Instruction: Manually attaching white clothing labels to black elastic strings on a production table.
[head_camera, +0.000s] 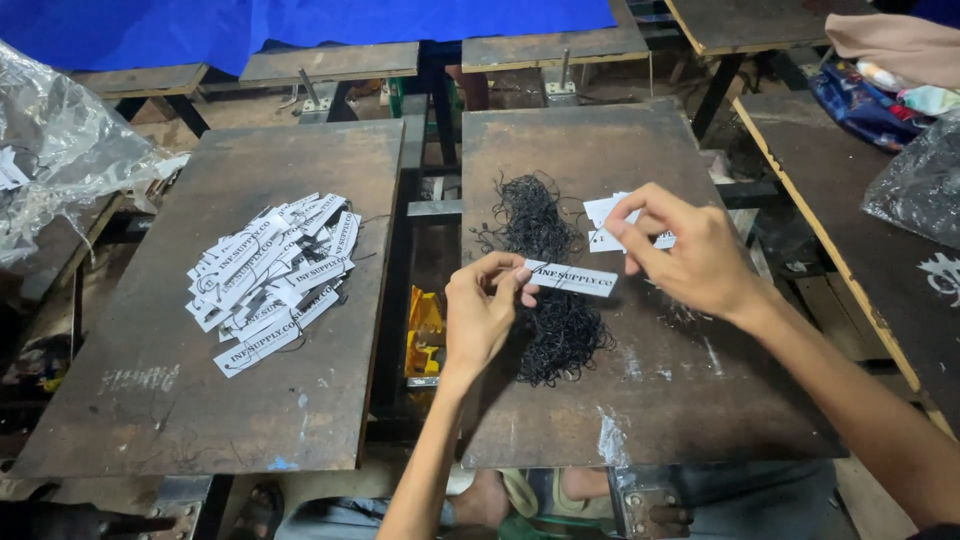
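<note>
My left hand (482, 308) pinches one end of a white paper tag (572, 279) with dark print, held level above a tangle of black strings (548, 275) on the right board (640, 400). My right hand (690, 250) hovers just right of the tag, fingers curled over a small stack of white tags (606, 224) lying on the board; whether it grips anything I cannot tell. A heap of finished white tags (272, 275) with strings lies on the left board (180, 400).
A gap with a yellow object (424, 335) separates the two dark wooden boards. Crumpled clear plastic (60, 150) sits at far left, a blue sheet (300, 25) at the back, and bags and cloth (890, 70) on the bench at right.
</note>
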